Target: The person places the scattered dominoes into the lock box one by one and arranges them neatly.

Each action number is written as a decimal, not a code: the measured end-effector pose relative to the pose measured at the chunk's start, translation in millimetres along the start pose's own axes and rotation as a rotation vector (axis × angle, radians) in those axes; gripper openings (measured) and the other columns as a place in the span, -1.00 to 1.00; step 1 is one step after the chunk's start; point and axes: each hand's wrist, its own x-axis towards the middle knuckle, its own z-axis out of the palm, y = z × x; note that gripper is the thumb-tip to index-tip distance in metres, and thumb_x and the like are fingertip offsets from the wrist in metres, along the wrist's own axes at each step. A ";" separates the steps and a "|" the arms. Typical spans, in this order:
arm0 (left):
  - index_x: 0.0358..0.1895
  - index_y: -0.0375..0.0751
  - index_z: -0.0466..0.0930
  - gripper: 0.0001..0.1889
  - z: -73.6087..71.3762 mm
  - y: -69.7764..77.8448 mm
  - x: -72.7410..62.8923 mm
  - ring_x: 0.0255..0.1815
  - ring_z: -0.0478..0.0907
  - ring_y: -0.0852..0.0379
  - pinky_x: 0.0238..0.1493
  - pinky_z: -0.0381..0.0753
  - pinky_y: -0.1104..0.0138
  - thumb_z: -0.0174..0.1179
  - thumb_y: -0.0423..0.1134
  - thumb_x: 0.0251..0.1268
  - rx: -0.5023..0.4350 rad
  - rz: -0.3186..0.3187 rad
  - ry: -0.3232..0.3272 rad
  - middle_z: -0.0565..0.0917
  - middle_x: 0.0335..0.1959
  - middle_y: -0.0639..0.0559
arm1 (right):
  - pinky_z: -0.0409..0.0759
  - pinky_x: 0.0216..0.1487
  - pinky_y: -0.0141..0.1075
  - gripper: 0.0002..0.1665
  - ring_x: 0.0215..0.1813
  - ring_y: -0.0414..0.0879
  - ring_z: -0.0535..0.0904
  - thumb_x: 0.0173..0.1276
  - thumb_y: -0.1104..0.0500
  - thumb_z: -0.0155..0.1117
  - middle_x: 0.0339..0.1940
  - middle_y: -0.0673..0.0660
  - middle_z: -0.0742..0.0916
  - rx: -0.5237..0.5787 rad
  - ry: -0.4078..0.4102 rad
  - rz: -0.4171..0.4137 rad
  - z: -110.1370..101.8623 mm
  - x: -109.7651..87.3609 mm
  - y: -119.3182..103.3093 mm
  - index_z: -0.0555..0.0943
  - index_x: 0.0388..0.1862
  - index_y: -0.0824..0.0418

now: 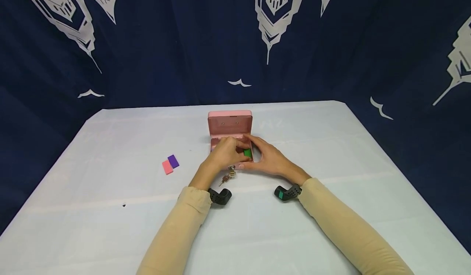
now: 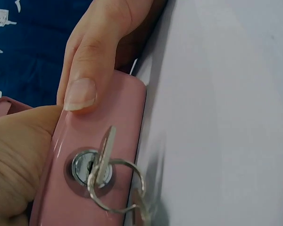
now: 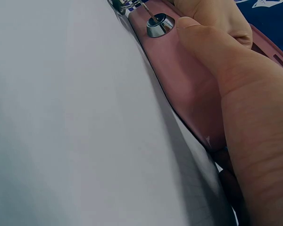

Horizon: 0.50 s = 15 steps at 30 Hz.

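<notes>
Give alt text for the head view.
Left hand reaches into an open pink lockbox, by a green piece; right hand grips the box. Keys hang in front. A pink tile and purple tile lie left on a white table.

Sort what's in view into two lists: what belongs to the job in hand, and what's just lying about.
In the job:
Pink box, lid open, held by the right hand
Green piece, at the left hand
Key in the box's lock

Lying about, apparently:
Purple piece and salmon piece, untouched; possibly job pieces too
Dark speck
</notes>
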 end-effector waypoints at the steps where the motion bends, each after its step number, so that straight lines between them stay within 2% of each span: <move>1: 0.12 -0.19 0.77 -0.61 -0.3 -0.2 0.1 -0.13 0.63 0.13 0.16 0.55 0.19 0.51 -0.22 0.21 -0.003 -0.006 -0.001 0.79 0.05 -0.02 | 0.25 0.57 0.10 0.26 0.64 0.06 0.23 0.12 -0.33 0.57 0.65 0.10 0.32 -0.003 0.000 0.000 -0.4 0.3 -0.1 0.16 0.69 -0.03; 5: 0.16 -0.19 0.75 -0.59 -0.6 -0.8 -1.5 0.09 0.68 0.07 0.33 0.49 0.14 0.48 -0.19 0.25 -0.017 -0.022 -0.009 0.77 0.12 -0.01 | 0.25 0.57 0.11 0.26 0.64 0.06 0.23 0.12 -0.34 0.57 0.65 0.09 0.32 -0.009 -0.002 0.000 -0.1 0.3 0.9 0.16 0.69 -0.03; 13: 0.22 -0.27 0.68 -0.55 -2.2 -0.9 -5.9 0.25 0.64 0.00 0.53 0.26 0.06 0.44 -0.29 0.26 -0.057 0.010 0.003 0.75 0.15 -0.09 | 0.26 0.56 0.12 0.25 0.63 0.05 0.24 0.13 -0.35 0.55 0.64 0.08 0.33 -0.007 -0.003 -0.027 0.8 0.8 2.2 0.16 0.68 -0.04; 15: 0.22 -0.28 0.68 -0.56 -2.7 -1.0 -5.9 0.26 0.64 0.00 0.50 0.33 0.09 0.43 -0.32 0.26 -0.066 0.005 0.011 0.75 0.15 -0.10 | 0.26 0.56 0.12 0.25 0.63 0.04 0.24 0.13 -0.36 0.55 0.64 0.06 0.34 -0.008 -0.001 -0.030 -0.1 1.4 1.7 0.16 0.68 -0.05</move>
